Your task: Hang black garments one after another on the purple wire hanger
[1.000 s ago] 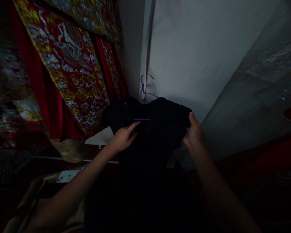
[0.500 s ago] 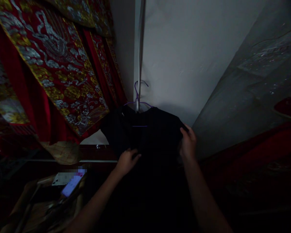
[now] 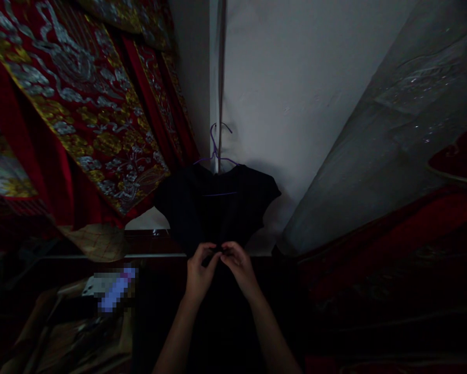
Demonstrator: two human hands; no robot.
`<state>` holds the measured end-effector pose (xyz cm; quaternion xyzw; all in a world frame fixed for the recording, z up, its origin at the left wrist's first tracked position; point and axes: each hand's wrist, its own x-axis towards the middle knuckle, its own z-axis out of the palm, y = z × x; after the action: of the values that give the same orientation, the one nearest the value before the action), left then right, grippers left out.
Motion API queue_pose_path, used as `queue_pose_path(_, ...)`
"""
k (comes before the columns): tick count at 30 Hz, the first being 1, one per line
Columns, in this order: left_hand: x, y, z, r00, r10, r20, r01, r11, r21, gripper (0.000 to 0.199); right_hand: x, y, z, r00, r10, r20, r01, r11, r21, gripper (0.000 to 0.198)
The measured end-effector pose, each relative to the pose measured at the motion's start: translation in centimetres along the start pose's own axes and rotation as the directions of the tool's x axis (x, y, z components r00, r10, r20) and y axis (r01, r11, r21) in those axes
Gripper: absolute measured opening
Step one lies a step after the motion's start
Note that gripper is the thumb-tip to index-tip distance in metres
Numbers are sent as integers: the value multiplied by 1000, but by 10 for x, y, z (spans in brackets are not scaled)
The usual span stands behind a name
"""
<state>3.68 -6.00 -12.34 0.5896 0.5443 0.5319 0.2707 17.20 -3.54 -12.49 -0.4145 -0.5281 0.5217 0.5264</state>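
A dark short-sleeved garment with an open front neckline hangs on a thin purple hanger, hooked at a pale vertical strip on the wall. My left hand and my right hand meet at the garment's front, below the neckline. Both sets of fingers are closed in a pinch on the dark cloth, fingertips almost touching. Any button or fastening between them is too dark to make out. The garment's lower part fades into black.
Red cloth embroidered in gold and silver hangs at the left. A shiny plastic-like sheet slopes down the right side. At lower left, a phone with a lit screen rests on a wooden-looking seat or frame.
My right hand has left the sleeve at the right and come in to the middle. My left hand has stayed near the front, and both now pinch the cloth together.
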Motion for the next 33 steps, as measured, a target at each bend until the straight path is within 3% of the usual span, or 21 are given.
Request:
queue_pose_path(3, -1, -3, 0, 999, 13, 48, -14, 1000, 15, 18, -5, 4, -5, 999, -32, 12, 33, 999, -36, 29)
queue_pose_path(7, 5, -7, -5, 981, 40, 188, -57, 994, 89, 23, -10, 10, -10, 999, -37, 11, 38, 993, -108, 17)
queue_pose_path(16, 57, 19, -33, 842, 135, 522, -312, 912, 267, 24, -4, 1, -12, 994, -58, -89, 39, 979, -202, 17)
queue_pose_path(19, 96, 39, -47, 844, 237, 480, -385, 892, 236, 23, -2, 2, -11, 992, -57, -116, 30, 974, -226, 17)
queue_pose_path(22, 149, 70, -65, 877, 395, 274, -456, 864, 215, 28, -5, 9, -11, 992, -45, -117, 16, 972, -236, 20)
queue_pose_path(24, 180, 95, -73, 861, 463, 212, -504, 833, 228, 30, -11, 14, -11, 993, -39, -111, 11, 969, -248, 22)
queue_pose_path(26, 200, 118, -75, 821, 512, 252, -568, 782, 258, 31, -17, 19, -13, 994, -54, -95, 27, 964, -265, 21)
queue_pose_path(30, 201, 139, -66, 738, 561, 376, -666, 697, 267, 28, -17, 14, -24, 998, -70, -5, 65, 949, -309, 20)
queue_pose_path(33, 187, 137, -64, 715, 602, 357, -693, 678, 246, 25, 5, -18, -33, 992, -116, 44, 124, 948, -294, 26)
